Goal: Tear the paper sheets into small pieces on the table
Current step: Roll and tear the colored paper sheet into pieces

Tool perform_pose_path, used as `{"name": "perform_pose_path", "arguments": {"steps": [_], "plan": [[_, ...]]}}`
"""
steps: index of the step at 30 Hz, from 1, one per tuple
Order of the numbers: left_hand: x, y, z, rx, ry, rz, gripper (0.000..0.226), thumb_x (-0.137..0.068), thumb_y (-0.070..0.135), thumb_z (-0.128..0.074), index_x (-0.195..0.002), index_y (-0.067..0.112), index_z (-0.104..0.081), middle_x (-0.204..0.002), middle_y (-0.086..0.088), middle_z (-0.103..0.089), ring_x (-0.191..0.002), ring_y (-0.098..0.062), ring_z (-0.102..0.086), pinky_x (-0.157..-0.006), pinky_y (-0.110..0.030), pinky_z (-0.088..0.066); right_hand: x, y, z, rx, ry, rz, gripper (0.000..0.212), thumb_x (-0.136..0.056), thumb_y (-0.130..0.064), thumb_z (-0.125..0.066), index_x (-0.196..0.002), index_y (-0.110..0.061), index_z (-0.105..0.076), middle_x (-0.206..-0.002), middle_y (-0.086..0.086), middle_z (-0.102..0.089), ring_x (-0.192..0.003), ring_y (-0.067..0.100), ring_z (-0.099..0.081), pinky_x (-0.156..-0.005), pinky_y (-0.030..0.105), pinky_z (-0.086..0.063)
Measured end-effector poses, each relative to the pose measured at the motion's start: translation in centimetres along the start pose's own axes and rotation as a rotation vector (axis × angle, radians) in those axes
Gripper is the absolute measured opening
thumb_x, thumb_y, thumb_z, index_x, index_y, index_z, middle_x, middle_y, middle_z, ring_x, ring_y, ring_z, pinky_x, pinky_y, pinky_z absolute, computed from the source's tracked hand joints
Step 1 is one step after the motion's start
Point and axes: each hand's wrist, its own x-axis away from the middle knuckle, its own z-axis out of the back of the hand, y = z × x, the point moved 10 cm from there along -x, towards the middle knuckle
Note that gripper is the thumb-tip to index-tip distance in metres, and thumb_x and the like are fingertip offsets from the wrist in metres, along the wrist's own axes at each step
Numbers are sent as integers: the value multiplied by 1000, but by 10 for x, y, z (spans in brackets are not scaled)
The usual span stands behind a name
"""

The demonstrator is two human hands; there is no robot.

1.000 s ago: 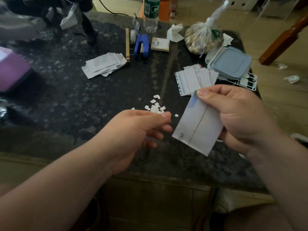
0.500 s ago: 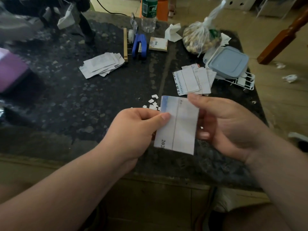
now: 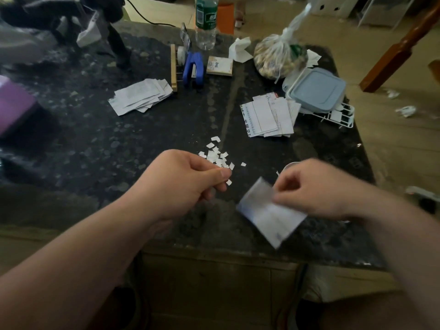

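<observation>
Your right grip (image 3: 309,189) pinches the paper sheet (image 3: 269,217) near the table's (image 3: 142,144) front edge. Your left grip (image 3: 188,182) curls beside the torn pieces (image 3: 215,156); I cannot tell if it holds one.

text log | bottle label (image 3: 206,16): white characters, illegible | right paper stack (image 3: 262,115): printed characters, illegible
</observation>
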Motion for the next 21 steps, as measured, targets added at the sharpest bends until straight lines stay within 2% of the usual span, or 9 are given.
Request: {"name": "perform_pose_path", "arguments": {"steps": [2,5,8,11,13,16,21], "plan": [[0,3,0,2,28,-6,31,-83,39,-82,-66,14,-78,-65,-10,-73,-53,-11,-57,-62,-28,-51,-3,-1,-26,73,-63,-2,9,-90,-37,-73,-84,-32,-70,-83,-14,-67,-79,1,-63,-64,15,-50],[-1,3,5,102,99,8,43,-82,42,-81,-56,12,-64,-52,-3,-62,-48,-11,-54,-50,-21,-48,-11,-3,-24,113,80,19,12,-88,-43,-73,-91,-32,-67,-85,-15,-63,-81,3,-60,-75,32,-57],[-7,3,11,232,139,3,54,-92,45,-72,-49,15,-56,-54,-5,-58,-51,-19,-55,-58,-33,-50,-14,0,-1,109,260,18,19,-85,-48,-74,-94,-33,-66,-88,-16,-60,-82,4,-59,-76,32,-56],[-12,4,13,332,148,-13,50,-96,37,-68,-52,15,-61,-57,-6,-60,-52,-20,-55,-58,-34,-48,-10,18,30,-6,454,-86,14,-87,-39,-74,-83,-28,-67,-81,-11,-65,-74,10,-62,-71,35,-57],[-13,5,8,339,124,-21,49,-96,34,-69,-50,19,-64,-59,-4,-63,-54,-18,-55,-59,-34,-49,-13,34,33,8,436,-193,16,-86,-37,-74,-79,-26,-66,-80,-6,-67,-73,13,-63,-68,33,-55],[-15,6,-3,320,74,-22,47,-96,31,-70,-51,18,-64,-60,-5,-64,-55,-18,-55,-60,-34,-49,-25,49,9,89,281,-281,20,-83,-37,-75,-75,-21,-66,-80,-1,-67,-74,17,-63,-64,30,-51],[-16,5,-18,232,19,-27,40,-96,29,-70,-58,16,-65,-64,-5,-69,-57,-16,-58,-60,-33,-48,-30,42,10,41,306,-231,15,-86,-21,-68,-72,-16,-72,-76,1,-70,-74,18,-65,-62,29,-52]]}}
